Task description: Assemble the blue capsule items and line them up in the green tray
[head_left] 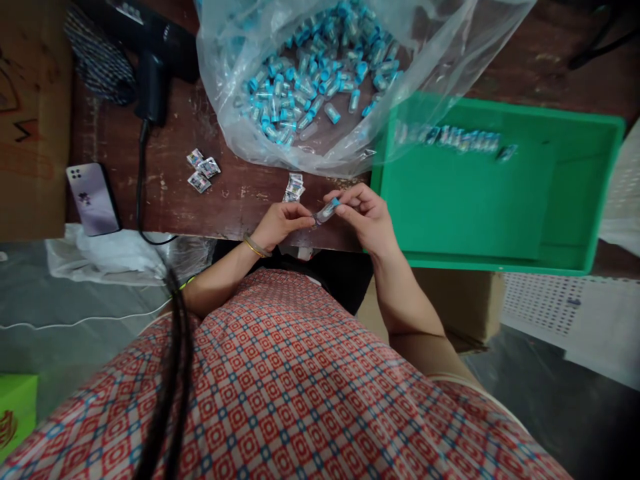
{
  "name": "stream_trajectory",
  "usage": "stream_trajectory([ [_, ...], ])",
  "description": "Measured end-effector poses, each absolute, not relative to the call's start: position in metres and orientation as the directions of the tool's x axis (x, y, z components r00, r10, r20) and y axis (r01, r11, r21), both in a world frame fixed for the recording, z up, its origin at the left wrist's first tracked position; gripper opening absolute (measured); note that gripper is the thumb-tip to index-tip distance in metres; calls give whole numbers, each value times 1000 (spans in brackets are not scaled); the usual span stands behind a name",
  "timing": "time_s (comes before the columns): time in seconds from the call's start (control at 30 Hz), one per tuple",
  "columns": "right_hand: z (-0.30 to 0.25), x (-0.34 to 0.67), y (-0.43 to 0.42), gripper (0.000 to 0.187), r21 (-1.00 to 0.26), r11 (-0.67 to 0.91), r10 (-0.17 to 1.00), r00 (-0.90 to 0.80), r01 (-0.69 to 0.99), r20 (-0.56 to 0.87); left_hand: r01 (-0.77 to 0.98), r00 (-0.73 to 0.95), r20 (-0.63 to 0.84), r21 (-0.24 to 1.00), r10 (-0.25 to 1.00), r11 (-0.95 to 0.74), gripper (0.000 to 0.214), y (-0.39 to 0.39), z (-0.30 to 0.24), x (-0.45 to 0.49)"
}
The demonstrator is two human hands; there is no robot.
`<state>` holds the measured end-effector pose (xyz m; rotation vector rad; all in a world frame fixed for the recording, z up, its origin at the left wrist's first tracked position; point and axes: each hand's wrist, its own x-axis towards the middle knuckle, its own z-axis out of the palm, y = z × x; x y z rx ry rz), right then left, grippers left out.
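My right hand [367, 215] pinches a small clear vial [327, 211] by its blue-capped end. The vial is tilted, its clear end pointing down and left. My left hand [285, 225] is closed at that lower end, thumb and forefinger together on a small piece I cannot make out. Just beyond my hands lies a short stack of small printed packets [294, 187]. Past them, a large clear plastic bag [235, 137] lies open with many blue-capped vials [305, 87] inside.
A green tray [480, 200] on the right holds a row of small wrapped vials [463, 139]. To the left are more packets [203, 171], a phone [93, 199] and a black heat gun or hair dryer [153, 80] with its cord. A cardboard box [33, 120] stands far left.
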<state>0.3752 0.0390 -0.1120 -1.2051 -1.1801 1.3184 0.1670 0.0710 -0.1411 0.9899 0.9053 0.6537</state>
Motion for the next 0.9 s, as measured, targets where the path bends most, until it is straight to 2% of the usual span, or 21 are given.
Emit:
stream_trajectory([
  [0.1,-119,375,38,50,-985,-108,993,-51,-138,-102,-74,480,-327,909,814,409,38,70,-143,167],
  [0.2,-122,376,39,52,-980,-90,995,24,-179,-96,-85,463,-342,901,818,425,40,70,-143,169],
  [0.33,-120,382,40,56,-988,-70,992,97,-139,-84,-87,448,-363,892,817,444,43,70,-144,170],
  [0.57,-118,380,35,47,-999,-23,997,75,-30,-25,-91,466,-350,895,812,437,34,72,-145,170],
  [0.73,-118,375,33,43,-999,-14,996,84,-29,-16,-155,503,-374,848,779,507,38,70,-144,173],
  [0.9,-114,373,31,40,-1000,-7,998,67,-3,-7,-134,521,-395,837,757,530,33,69,-148,173],
])
